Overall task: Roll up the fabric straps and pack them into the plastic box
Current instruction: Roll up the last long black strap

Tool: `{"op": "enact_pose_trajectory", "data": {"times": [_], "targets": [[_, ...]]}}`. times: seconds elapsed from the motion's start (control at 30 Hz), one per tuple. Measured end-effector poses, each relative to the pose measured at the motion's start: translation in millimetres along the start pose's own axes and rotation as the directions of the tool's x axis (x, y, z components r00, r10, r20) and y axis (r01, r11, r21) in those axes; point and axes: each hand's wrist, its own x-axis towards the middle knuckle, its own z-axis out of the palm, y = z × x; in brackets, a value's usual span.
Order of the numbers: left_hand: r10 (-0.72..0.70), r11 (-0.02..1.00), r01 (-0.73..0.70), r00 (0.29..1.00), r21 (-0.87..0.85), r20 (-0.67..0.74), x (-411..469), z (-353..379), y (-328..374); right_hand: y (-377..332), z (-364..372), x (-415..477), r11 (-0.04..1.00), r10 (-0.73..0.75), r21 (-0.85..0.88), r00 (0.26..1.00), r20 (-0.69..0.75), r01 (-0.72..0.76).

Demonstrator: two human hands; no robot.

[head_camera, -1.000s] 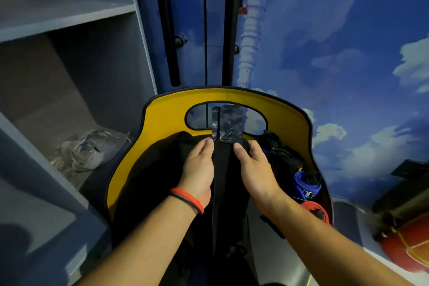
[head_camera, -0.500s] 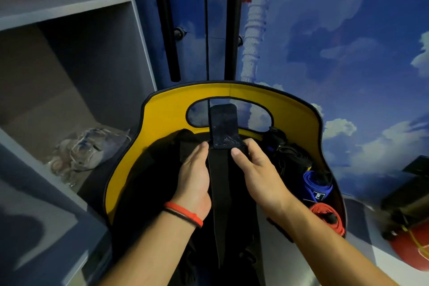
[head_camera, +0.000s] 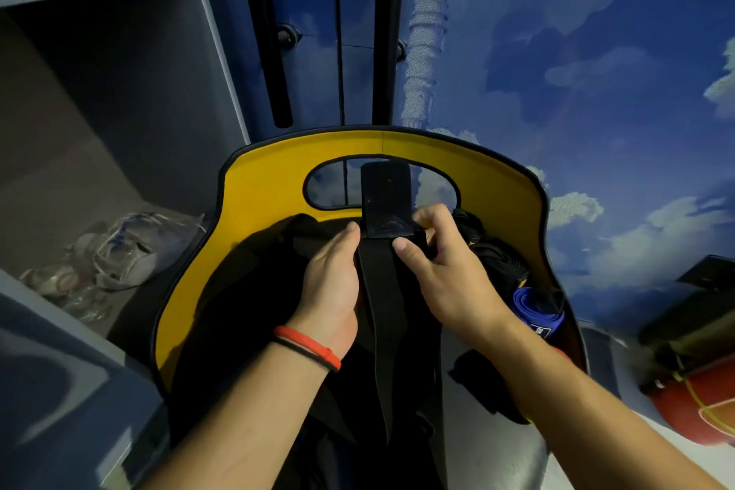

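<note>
Against cloud-painted wall, both hands, left hand (head_camera: 332,282) and right hand (head_camera: 449,274), seemingly pinching black strap (head_camera: 384,251).

Long black fabric strap (head_camera: 378,290), flat stiff end (head_camera: 385,203) uppermost

Left hand (head_camera: 332,286): my palm faces down, fingers curled, thumb tip forward.
Right hand (head_camera: 449,274): my thumb and fingers pinch together.
Forearms: both bare, reaching forward.

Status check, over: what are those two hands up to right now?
Both hands, left and right, pinching black strap. Strap unrolled. Rolled blue strap alongside. Nothing blocking.
</note>
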Motion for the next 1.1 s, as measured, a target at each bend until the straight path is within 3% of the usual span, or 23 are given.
{"op": "enact_pose_trajectory", "data": {"times": [0.1, 0.17, 0.23, 0.4, 0.67, 0.87, 1.1], "targets": [[0.006, 1.000, -0.006, 1.000, 0.016, -0.003, -4.9, 3.8, 2.0, 1.5, 2.2, -0.1, 0.995, -0.047, -0.087, 0.998, -0.030, 0.044], [0.025, 1.000, -0.025, 1.000, 0.018, 0.007, -11.5, 7.5, 6.4, 1.9, 5.5, 1.0, 0.996, -0.065, -0.057, 0.997, -0.041, 0.062], [0.092, 0.994, -0.094, 0.995, 0.063, 0.040, -17.5, 11.5, 9.8, -1.3, 5.2, 1.7, 0.998, -0.065, 0.019, 0.997, -0.042, 0.066], [0.215, 0.952, -0.240, 0.966, 0.192, 0.141, -27.5, 16.4, 11.5, -5.3, 5.1, 1.6, 1.000, -0.023, -0.018, 1.000, 0.013, 0.023], [0.366, 0.847, -0.416, 0.908, 0.331, 0.204, -27.3, 16.6, 14.6, -9.9, 6.0, -1.0, 0.965, 0.066, 0.253, 0.998, 0.007, -0.066], [0.322, 0.852, -0.370, 0.928, 0.370, 0.185, -24.6, 18.5, 9.6, -5.9, 7.6, 3.3, 0.965, 0.109, 0.246, 0.991, -0.078, -0.087], [0.249, 0.864, -0.337, 0.932, 0.374, 0.264, -23.3, 12.8, 0.8, -4.5, 9.5, 7.1, 0.971, 0.072, 0.235, 0.986, -0.153, -0.035]]}}
